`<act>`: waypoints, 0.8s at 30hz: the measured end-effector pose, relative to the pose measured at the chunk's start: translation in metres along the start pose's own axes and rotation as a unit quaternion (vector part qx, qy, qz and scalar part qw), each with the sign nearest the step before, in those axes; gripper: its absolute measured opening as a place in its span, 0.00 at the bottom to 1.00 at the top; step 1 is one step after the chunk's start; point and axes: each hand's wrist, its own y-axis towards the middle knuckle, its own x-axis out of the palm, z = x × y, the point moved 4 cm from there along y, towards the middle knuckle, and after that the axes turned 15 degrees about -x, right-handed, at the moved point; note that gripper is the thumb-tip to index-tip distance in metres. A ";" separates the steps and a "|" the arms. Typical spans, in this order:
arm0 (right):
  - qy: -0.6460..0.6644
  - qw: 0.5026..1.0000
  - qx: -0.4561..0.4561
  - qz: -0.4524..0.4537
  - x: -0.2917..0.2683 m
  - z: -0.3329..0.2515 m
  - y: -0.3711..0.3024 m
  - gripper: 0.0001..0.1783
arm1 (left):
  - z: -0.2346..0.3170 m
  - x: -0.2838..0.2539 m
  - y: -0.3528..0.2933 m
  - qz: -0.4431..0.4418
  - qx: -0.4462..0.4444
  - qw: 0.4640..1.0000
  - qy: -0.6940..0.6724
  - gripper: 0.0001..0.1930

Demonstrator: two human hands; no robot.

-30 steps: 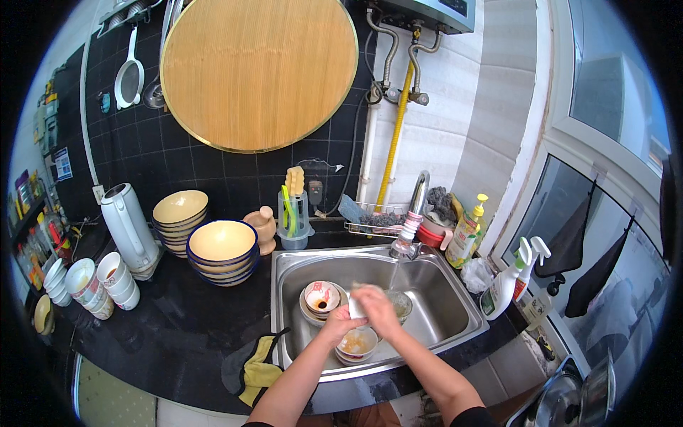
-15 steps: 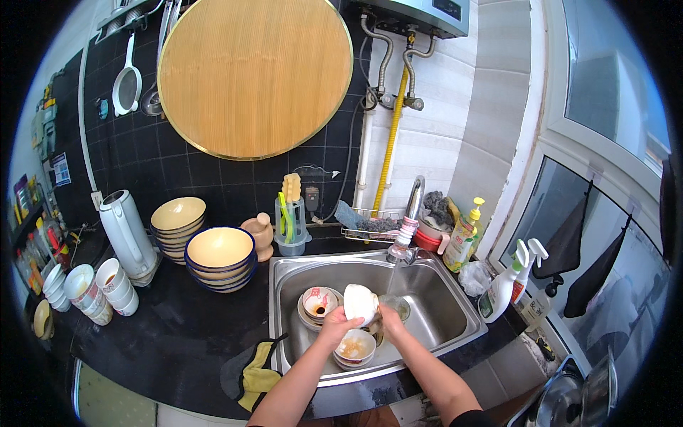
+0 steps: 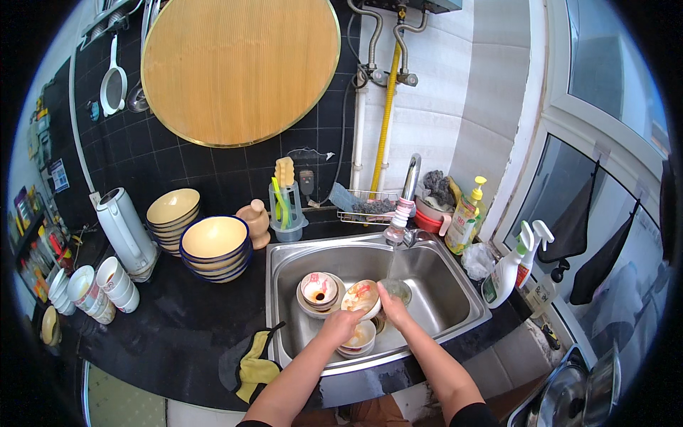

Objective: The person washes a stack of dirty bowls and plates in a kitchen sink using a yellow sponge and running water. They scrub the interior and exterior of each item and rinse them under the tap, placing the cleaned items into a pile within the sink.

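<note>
Over the steel sink (image 3: 455, 313), my left hand (image 3: 341, 326) grips the left side of a small white bowl (image 3: 361, 297). The bowl's inside faces me, with orange-red marks. My right hand (image 3: 391, 306) is closed at the bowl's right edge; its fingertips are partly hidden. Left of the bowl, a stack of small dirty bowls (image 3: 318, 288) has dark residue in its top one. Below my hands sits another stack of bowls (image 3: 359, 338). A greenish round translucent thing (image 3: 400, 290) lies beyond my right hand. Water runs from the faucet (image 3: 407, 203).
Blue-rimmed bowls (image 3: 215, 245), cream bowls (image 3: 173, 213), stacked cups (image 3: 117, 285) and a white kettle (image 3: 124, 231) stand on the left counter. Yellow-black gloves (image 3: 256, 366) lie by the sink's left front corner. A soap bottle (image 3: 466, 220) and spray bottles (image 3: 505, 274) stand right.
The white bowl has turned from showing its plain outside to showing its stained inside. My hands have shifted with it, and the whole view has moved slightly.
</note>
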 end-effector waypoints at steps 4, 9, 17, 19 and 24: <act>0.034 0.999 0.029 -0.032 -0.004 0.026 0.002 0.29 | 0.014 -0.003 -0.006 -0.064 0.019 0.993 0.098 0.08; -0.148 0.976 0.066 -0.146 -0.009 0.065 0.011 0.24 | 0.020 0.001 -0.013 -0.147 0.048 0.970 0.188 0.07; -0.347 0.927 -0.048 -0.136 0.004 0.045 -0.001 0.25 | 0.000 0.007 -0.031 -0.234 0.043 0.955 0.175 0.10; -0.374 0.916 -0.040 -0.138 0.003 0.035 -0.006 0.26 | -0.006 0.012 -0.033 -0.240 0.040 0.957 0.155 0.11; -0.413 0.899 -0.067 -0.130 0.002 0.031 -0.005 0.26 | -0.002 0.004 -0.025 -0.278 -0.032 0.957 0.078 0.09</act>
